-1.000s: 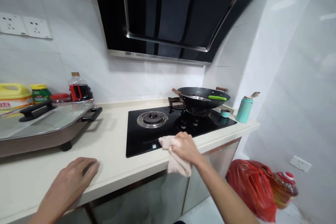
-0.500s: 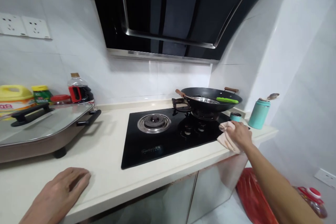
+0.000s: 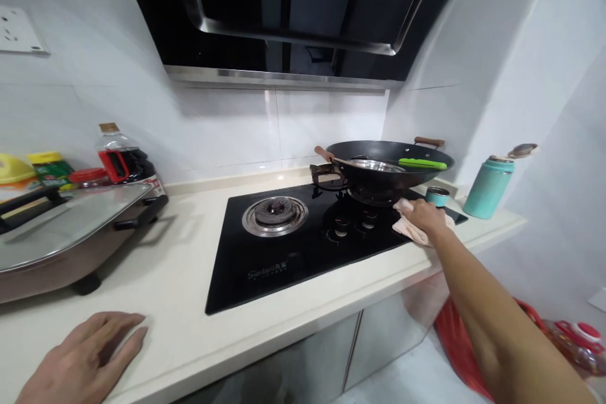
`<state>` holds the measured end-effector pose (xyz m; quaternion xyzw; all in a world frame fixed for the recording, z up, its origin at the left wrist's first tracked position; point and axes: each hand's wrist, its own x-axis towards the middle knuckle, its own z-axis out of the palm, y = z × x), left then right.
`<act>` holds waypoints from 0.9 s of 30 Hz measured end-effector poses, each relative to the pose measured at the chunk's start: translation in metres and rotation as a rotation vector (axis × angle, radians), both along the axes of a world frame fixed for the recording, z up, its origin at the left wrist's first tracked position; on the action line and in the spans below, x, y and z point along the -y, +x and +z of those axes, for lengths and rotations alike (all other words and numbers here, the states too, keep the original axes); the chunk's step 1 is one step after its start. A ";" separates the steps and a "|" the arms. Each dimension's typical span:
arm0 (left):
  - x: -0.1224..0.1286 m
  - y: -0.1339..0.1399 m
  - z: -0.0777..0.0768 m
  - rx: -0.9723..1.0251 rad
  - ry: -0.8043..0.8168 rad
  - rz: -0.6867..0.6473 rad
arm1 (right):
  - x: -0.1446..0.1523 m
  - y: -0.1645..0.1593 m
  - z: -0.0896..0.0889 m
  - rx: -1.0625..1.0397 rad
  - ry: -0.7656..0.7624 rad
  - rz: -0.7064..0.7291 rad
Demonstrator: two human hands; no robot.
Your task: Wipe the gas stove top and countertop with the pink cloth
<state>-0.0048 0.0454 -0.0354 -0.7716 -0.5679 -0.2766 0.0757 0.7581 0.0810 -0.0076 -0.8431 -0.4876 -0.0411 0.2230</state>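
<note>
Pale lettering is showing on the glossy black glass hob [image 3: 303, 246] near its front edge, too small for you to read. The smooth cream worktop [image 3: 199, 303] is lying open between your hands. Your left hand [image 3: 80, 360] is resting flat, fingers spread, holding nothing. Your right hand [image 3: 426, 214] is pressing a soft crumpled beige cloth [image 3: 411, 228] onto the hob's right corner, fingers curled over it, just below the round dark wok [image 3: 388, 167].

Both hands are bare: no gloves, rings or watch are visible. The left hand [image 3: 80, 360] shows only to the wrist. The right hand [image 3: 426, 216] leads to a bare forearm, with no sleeve visible up to the frame edge.
</note>
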 end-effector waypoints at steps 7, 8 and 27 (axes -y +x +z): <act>0.000 0.007 0.013 -0.053 -0.047 0.028 | 0.006 -0.071 0.010 0.059 -0.129 0.103; 0.001 0.008 0.014 -0.055 -0.056 0.026 | 0.009 -0.081 0.010 0.070 -0.132 0.116; 0.030 0.028 0.021 -0.087 -0.020 -0.022 | 0.123 -0.288 0.009 0.068 -0.033 0.329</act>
